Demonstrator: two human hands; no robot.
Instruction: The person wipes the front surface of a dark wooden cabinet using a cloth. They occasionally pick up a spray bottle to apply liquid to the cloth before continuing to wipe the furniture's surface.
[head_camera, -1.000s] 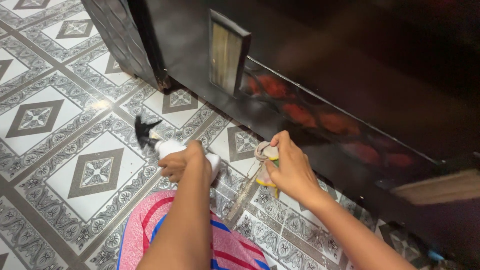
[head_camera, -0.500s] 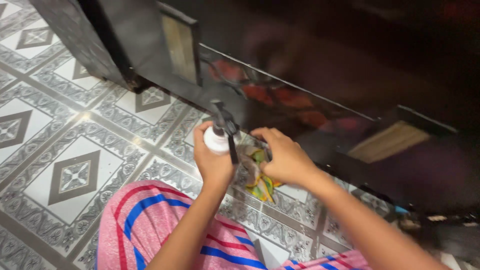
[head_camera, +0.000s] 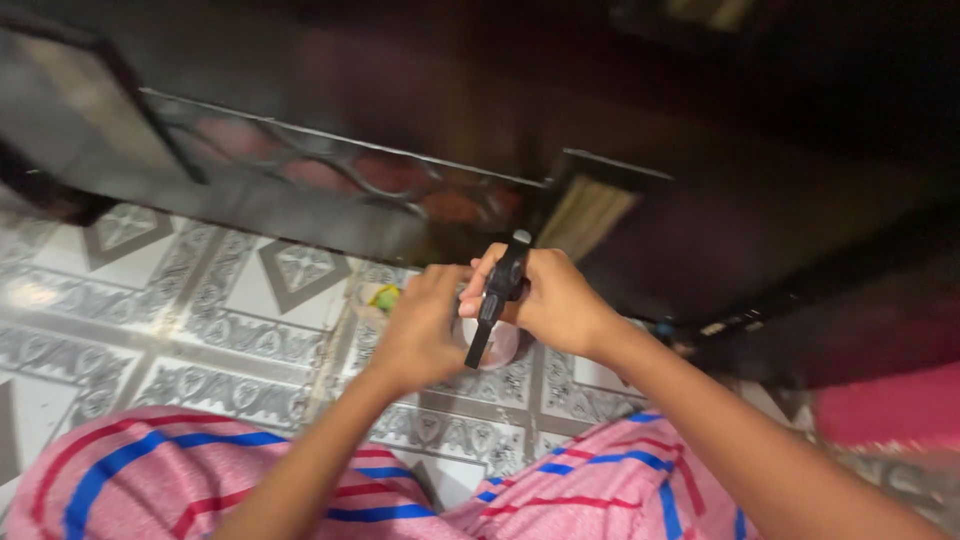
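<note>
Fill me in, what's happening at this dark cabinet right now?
A person sits on the patterned tile floor in front of a glossy dark cabinet. Both hands meet on a white spray bottle: the left hand grips its body, and the right hand is on the black trigger head. A yellow-green cloth shows just beyond the left hand.
</note>
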